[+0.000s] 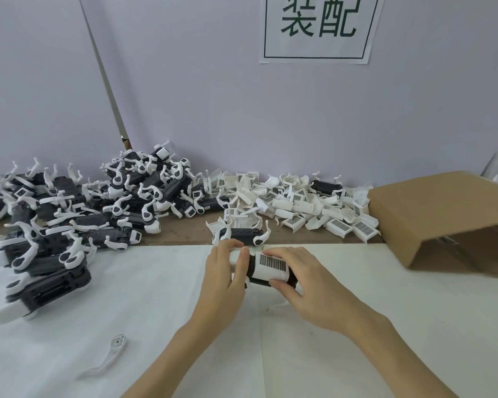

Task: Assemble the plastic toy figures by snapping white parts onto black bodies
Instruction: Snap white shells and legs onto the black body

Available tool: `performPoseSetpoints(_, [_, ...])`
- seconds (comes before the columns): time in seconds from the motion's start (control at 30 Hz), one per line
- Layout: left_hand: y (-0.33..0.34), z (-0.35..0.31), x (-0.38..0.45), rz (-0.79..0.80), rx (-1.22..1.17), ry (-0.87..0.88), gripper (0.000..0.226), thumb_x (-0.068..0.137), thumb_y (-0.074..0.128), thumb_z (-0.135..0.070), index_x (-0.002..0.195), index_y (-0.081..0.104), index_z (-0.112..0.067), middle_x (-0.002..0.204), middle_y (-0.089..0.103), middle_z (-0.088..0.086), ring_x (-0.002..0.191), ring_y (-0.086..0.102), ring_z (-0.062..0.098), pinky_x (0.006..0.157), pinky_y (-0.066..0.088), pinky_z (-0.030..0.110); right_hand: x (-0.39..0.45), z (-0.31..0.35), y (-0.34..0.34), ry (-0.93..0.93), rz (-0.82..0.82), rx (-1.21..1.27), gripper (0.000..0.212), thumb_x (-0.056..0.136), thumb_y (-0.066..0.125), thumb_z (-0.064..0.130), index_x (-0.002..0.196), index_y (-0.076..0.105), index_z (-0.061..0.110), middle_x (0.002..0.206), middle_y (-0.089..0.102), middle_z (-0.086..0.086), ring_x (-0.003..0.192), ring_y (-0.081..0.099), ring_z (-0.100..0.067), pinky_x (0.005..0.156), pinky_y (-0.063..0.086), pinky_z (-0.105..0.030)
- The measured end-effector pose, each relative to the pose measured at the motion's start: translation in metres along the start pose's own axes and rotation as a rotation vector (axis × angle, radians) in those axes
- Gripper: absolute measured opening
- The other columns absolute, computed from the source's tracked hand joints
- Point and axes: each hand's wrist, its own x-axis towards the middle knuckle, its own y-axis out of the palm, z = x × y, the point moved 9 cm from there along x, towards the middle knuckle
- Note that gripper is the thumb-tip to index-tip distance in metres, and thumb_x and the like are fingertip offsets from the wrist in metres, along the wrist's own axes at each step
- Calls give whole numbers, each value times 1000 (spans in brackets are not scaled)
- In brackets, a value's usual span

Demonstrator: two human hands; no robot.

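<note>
A black toy body with a white grille part (270,267) on it is held between both hands at the table's middle. My left hand (223,278) grips its left end, thumb on top. My right hand (302,285) curls round the right end, thumb pressing the white part's lower edge. Another black body with white arms (243,234) lies just behind the hands. A heap of white grille parts (299,205) lies at the back centre. A large pile of black-and-white figures (78,214) covers the left.
An open cardboard box (443,214) lies on its side at the right. A single white arm piece (107,357) lies on the white sheet at the front left. A wall with a paper sign (318,27) stands behind the table.
</note>
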Motion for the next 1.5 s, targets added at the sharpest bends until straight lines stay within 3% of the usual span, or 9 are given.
performPoseSetpoints(0.17, [-13,-11,-1,-98,413,80,46,99,34,-66,109,57,-28,100,62,-14,102,51,10,96,38,32,-2,7,-2,-25,-41,-5,46,96,70,37,140,54,36,120,46,39,122,46,5,104,37,-14])
performPoseSetpoints(0.33, [1,-1,-3,53,-48,-152,52,85,47,-79,110,57,-35,62,62,1,56,51,9,54,38,19,-4,6,-2,-4,-78,-60,46,94,72,40,135,54,41,109,45,42,105,46,7,92,37,-14])
performPoseSetpoints(0.47, [6,0,-5,62,-153,-175,29,93,72,-53,113,60,-36,76,75,-14,66,67,1,59,46,10,-6,10,-2,-12,-137,-76,44,90,76,40,128,55,43,102,48,38,98,41,19,86,37,-15])
performPoseSetpoints(0.6, [9,5,-7,93,-357,-245,26,98,72,-39,119,60,-30,85,80,4,75,75,24,66,52,13,-4,3,7,40,-79,18,46,93,70,39,129,43,49,109,55,29,109,46,5,97,36,-20])
performPoseSetpoints(0.73, [10,3,-7,116,-398,-221,27,97,77,-29,119,63,-36,96,78,1,74,71,16,67,53,15,-8,-3,12,94,19,210,46,95,69,39,128,40,51,120,60,24,114,57,-5,98,49,-35])
performPoseSetpoints(0.93, [9,-11,-6,236,-290,-35,46,93,74,-38,135,55,-41,101,67,-15,86,64,6,80,51,19,-9,-13,-3,121,11,311,39,98,64,51,135,51,52,127,63,25,126,54,7,99,40,-10])
performPoseSetpoints(1.13, [8,-22,-9,304,-154,151,55,97,73,-33,145,47,-29,127,63,-3,117,61,25,103,49,35,-9,-19,-9,134,-5,265,24,86,79,50,107,71,41,105,69,21,105,61,-5,91,48,-27])
performPoseSetpoints(1.37, [8,-31,-6,241,-230,171,44,96,73,-26,136,55,-28,119,66,-4,110,64,19,95,50,24,-9,-9,-17,83,-89,256,20,87,79,46,104,68,40,102,68,21,98,62,-6,82,41,-13])
performPoseSetpoints(1.5, [3,-30,-4,220,-344,124,42,95,73,-23,133,57,-27,121,65,1,105,66,21,91,53,31,-11,-2,-28,43,-195,260,16,91,77,40,105,72,33,100,68,17,104,60,-9,85,38,-8])
